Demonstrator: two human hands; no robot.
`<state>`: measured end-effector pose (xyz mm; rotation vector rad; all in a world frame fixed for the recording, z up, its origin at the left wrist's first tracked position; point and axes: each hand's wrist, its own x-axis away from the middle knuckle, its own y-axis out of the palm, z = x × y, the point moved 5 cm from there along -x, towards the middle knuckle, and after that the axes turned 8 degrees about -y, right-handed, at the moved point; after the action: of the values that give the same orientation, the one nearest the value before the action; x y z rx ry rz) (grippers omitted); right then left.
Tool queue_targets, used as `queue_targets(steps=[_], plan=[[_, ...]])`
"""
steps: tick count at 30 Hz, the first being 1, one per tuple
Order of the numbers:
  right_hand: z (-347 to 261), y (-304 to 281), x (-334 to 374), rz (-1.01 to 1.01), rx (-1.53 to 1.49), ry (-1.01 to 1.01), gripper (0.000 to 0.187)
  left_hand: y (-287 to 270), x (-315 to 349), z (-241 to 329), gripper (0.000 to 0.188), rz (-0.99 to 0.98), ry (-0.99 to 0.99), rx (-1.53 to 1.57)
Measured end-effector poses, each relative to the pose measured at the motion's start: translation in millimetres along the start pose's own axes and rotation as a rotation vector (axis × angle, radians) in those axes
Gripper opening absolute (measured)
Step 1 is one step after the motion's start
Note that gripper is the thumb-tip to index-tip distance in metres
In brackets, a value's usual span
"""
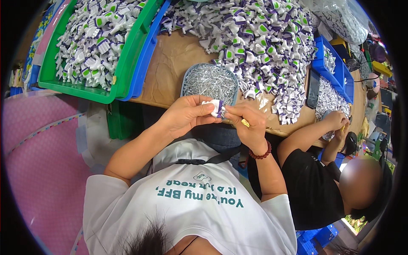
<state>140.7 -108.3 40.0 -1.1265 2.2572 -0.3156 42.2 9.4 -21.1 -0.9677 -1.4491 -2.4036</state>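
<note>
Above my lap, close to the table's front edge, my left hand (187,114) pinches a small white and purple plastic toy part (218,109) between thumb and fingers. My right hand (251,124) meets it from the right, its fingertips at the part's purple side. Those fingers are closed round a small yellow piece (245,123), perhaps a tool's handle; most of it is hidden in the hand. Just beyond both hands stands a grey-blue tray (183,88) full of thin silver metal pins (210,80).
A large heap of white, purple and green toy parts (259,46) covers the table's far side. At left, a green crate (117,83) holds more, beside a blue crate (142,63). On the right are a phone (313,88), blue bins (335,78) and a co-worker's hands (338,123).
</note>
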Motion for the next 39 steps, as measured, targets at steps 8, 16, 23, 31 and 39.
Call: queue_targets(steps=[8, 16, 23, 31, 39], plan=[[0.5, 6.3, 7.6, -0.081, 0.051, -0.078, 0.018, -3.9, 2.1, 1.3, 0.022, 0.027, -0.005, -0.132], [0.5, 10.1, 1.7, -0.134, 0.143, 0.052, 0.018, 15.1, 12.4, 4.6, 0.026, -0.08, 0.446, -0.509], [-8.6, 10.6, 0.8, -0.173, 0.065, 0.068, 0.016, 17.8, 20.8, 14.1, 0.021, -0.036, 0.618, -0.806], [-11.8, 9.3, -0.8, -0.153, 0.062, 0.081, 0.02, 19.0, 22.5, 17.9, 0.017, -0.082, 0.644, -0.865], [-19.6, 10.5, -1.0, -0.154, 0.055, 0.035, 0.019, 13.4, 18.6, 9.5, 0.015, -0.143, 0.571, -0.756]])
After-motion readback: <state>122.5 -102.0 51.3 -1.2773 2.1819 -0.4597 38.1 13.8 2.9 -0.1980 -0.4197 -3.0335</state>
